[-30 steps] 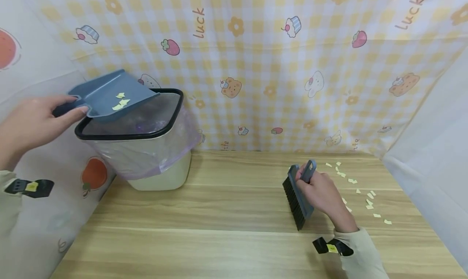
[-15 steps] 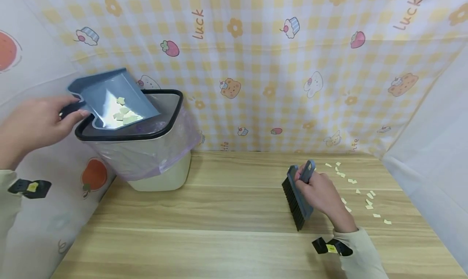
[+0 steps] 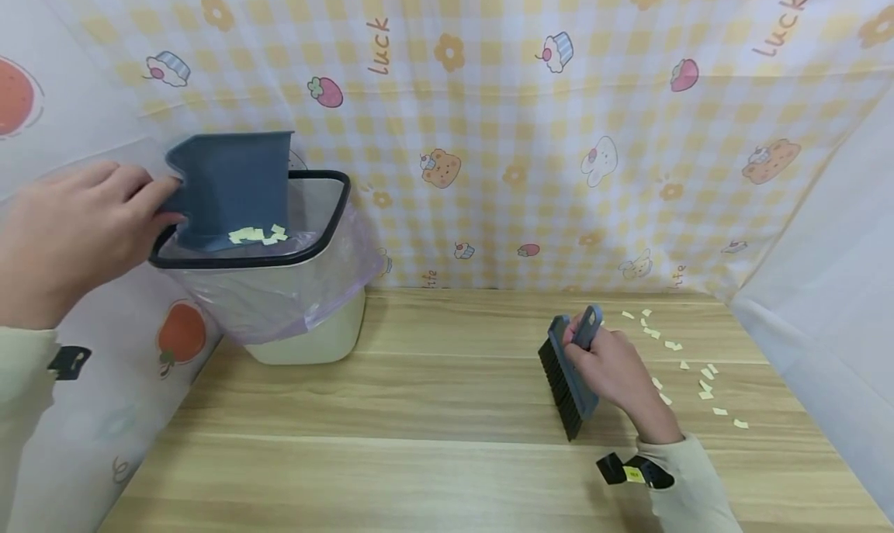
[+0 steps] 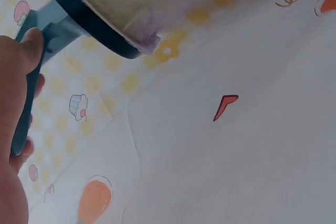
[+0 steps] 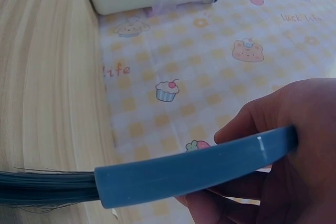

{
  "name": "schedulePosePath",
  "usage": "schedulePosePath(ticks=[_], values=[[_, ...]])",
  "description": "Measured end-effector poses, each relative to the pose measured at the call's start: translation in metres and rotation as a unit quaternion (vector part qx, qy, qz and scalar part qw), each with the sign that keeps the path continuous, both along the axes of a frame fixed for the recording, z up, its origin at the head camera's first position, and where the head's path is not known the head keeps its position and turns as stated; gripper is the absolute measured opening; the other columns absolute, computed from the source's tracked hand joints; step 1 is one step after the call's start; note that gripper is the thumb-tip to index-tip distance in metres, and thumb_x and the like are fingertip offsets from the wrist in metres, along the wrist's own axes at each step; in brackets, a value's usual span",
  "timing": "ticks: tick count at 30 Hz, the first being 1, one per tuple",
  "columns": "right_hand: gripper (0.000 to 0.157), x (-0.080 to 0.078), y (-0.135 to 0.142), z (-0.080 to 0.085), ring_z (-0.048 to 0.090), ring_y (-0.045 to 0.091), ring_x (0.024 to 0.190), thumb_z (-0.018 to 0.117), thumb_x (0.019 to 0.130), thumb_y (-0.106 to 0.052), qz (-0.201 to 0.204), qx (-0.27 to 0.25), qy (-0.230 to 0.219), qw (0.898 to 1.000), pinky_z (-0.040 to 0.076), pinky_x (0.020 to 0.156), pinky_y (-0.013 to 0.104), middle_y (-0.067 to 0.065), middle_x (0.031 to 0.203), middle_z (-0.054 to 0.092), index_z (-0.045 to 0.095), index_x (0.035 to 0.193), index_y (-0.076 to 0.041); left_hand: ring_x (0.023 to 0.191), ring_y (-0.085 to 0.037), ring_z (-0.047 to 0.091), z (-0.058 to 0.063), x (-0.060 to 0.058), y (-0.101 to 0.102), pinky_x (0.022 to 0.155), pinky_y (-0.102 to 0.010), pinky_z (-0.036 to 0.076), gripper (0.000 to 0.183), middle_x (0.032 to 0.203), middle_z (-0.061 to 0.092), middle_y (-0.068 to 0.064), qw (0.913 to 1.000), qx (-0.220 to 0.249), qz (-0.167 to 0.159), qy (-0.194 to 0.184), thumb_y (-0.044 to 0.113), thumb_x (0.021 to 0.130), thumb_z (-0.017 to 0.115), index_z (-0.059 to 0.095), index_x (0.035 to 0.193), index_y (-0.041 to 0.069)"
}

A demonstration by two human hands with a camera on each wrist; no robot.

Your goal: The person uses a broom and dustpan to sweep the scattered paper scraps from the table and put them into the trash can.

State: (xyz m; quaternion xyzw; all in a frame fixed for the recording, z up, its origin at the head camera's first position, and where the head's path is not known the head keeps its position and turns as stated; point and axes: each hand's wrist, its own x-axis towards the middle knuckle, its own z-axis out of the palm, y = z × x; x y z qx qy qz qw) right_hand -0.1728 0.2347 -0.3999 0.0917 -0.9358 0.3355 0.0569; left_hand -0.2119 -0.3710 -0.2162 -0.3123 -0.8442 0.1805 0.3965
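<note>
My left hand (image 3: 91, 234) grips the handle of a blue dustpan (image 3: 233, 180), which is turned steeply on its side over the open bin (image 3: 307, 343). Small pale yellow paper scraps (image 3: 254, 235) are gathered along the dustpan's lower side, at the bin's mouth. In the left wrist view the fingers wrap the dustpan handle (image 4: 27, 108) beside the bin's dark rim (image 4: 89, 19). Farther right, my right hand (image 3: 618, 370) holds a blue hand brush (image 3: 573, 374) with dark bristles, low over the wooden table. The brush (image 5: 194, 166) also shows in the right wrist view.
More paper scraps (image 3: 705, 385) lie scattered on the wooden table (image 3: 419, 401), right of the brush. A lilac bag liner (image 3: 307, 300) hangs over the bin's outside. A checked cloth (image 3: 489, 129) backs the table, with white cloth on both sides.
My left hand has rolled the dustpan from nearly flat to steeply tilted over the bin. The scraps on it have slid down toward its lower side. The right hand and brush stay put.
</note>
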Motion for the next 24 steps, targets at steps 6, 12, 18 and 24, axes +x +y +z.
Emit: schedulePosePath(ticks=[6,12,18,24], values=[[0.006,0.0,-0.001,0.0,0.06,0.019,0.066,0.061,0.104,-0.01,0.002,-0.001,0.003,1.0,0.049,0.064,0.038,-0.003,0.074,0.065,0.067,0.104,-0.013,0.079,-0.046,0.062,-0.001,0.003,0.001,0.069,-0.056,0.059,0.049,0.104,0.067,-0.033,0.9999,-0.007,-0.01,0.011,0.014,0.094,0.075,0.062,0.135,-0.009],[0.006,0.001,-0.001,0.0,0.06,0.019,0.067,0.062,0.104,-0.01,0.0,0.0,0.001,1.0,0.05,0.065,0.038,-0.003,0.076,0.065,0.067,0.105,-0.014,0.078,-0.047,0.063,-0.001,0.003,-0.002,0.07,-0.056,0.059,0.046,0.102,0.067,-0.034,0.9999,0.001,-0.01,0.008,0.017,0.097,0.072,0.063,0.132,-0.011],[0.006,0.001,-0.001,0.001,0.06,0.019,0.067,0.061,0.105,-0.011,-0.001,0.0,-0.003,1.0,0.049,0.065,0.038,-0.003,0.075,0.065,0.066,0.104,-0.014,0.078,-0.049,0.062,-0.002,0.005,-0.005,0.071,-0.058,0.058,0.047,0.098,0.066,-0.036,1.0,0.001,-0.002,0.01,0.029,0.109,0.053,0.062,0.131,-0.012],[0.007,0.001,-0.001,0.001,0.06,0.019,0.067,0.061,0.105,-0.01,0.001,-0.001,-0.004,1.0,0.05,0.065,0.038,-0.003,0.075,0.065,0.066,0.104,-0.014,0.079,-0.05,0.064,-0.004,0.011,-0.003,0.079,-0.06,0.061,0.061,0.101,0.065,-0.039,0.9976,0.013,0.066,-0.011,0.04,0.123,0.031,0.057,0.131,-0.014]])
